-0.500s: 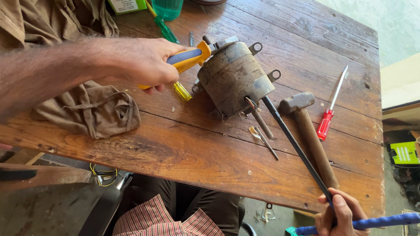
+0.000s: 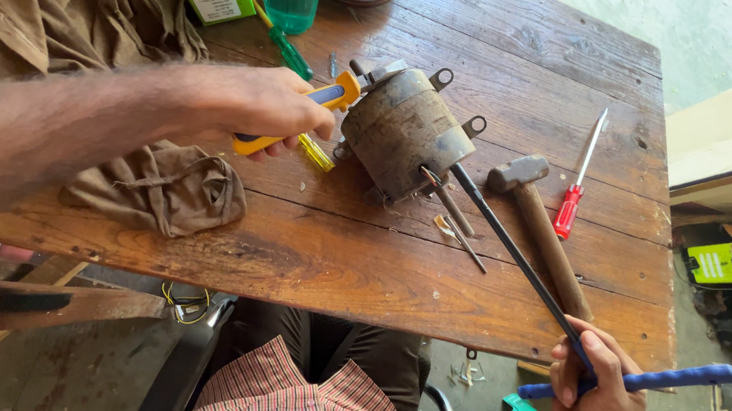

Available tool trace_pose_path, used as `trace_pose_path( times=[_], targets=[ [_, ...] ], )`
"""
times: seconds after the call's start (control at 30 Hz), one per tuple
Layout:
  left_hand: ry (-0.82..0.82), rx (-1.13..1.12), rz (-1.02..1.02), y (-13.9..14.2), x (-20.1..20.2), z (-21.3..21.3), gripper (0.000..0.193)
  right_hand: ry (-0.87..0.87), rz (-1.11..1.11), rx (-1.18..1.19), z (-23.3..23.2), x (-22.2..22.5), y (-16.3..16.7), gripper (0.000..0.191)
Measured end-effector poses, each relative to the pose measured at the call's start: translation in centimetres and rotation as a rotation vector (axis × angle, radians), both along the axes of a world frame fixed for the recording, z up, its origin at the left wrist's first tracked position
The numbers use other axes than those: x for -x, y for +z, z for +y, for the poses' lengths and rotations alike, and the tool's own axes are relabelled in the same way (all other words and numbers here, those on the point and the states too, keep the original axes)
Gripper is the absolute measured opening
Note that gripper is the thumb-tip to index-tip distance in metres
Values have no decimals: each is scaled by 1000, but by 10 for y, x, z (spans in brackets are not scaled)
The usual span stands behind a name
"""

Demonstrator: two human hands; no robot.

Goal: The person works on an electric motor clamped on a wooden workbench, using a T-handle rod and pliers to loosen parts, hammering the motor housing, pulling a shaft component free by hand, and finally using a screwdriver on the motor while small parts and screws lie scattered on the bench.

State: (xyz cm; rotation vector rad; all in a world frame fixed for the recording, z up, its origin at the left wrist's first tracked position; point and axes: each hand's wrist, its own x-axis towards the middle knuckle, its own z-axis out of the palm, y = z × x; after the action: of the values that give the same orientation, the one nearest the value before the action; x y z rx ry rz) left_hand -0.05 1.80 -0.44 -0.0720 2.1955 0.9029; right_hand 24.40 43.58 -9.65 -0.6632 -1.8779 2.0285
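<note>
L hand [image 2: 261, 104] wrapped round yellow-blue tool handle [image 2: 304, 115], tip against rusty motor housing [image 2: 405, 131] mid-table. R hand [image 2: 598, 389] off table edge, gripping long black rod w/ blue grip [image 2: 628, 380]; rod tip at housing's face. Beside: hammer [image 2: 540, 226], red screwdriver [image 2: 575, 190], brown cloth [image 2: 161, 187] on wooden table [image 2: 310, 262].

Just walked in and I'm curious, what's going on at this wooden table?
A person sits at a worn wooden table with a grimy metal motor housing on it. The left hand grips a yellow-and-blue handled tool against the housing's left side. The right hand holds a long dark rod with a blue grip, its tip at the housing. A hammer and red screwdriver lie alongside.
</note>
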Motion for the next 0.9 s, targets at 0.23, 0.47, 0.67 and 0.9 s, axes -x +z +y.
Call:
trace_pose_path(
  times=[0.23, 0.47, 0.67, 0.9],
  targets=[
    [-124, 130, 51, 7, -1, 8, 22, -13, 21, 24, 2, 0, -2, 28],
    [-99, 169, 115, 3, -2, 16, 21, 6, 73, 50, 3, 3, -1, 28],
    [-118, 221, 262, -6, -6, 24, 35, -27, 19, 59, -2, 1, 6, 28],
    [-93, 62, 143, -18, 0, 17, 25, 9, 11, -1, 0, 1, 7, 28]
  ],
)
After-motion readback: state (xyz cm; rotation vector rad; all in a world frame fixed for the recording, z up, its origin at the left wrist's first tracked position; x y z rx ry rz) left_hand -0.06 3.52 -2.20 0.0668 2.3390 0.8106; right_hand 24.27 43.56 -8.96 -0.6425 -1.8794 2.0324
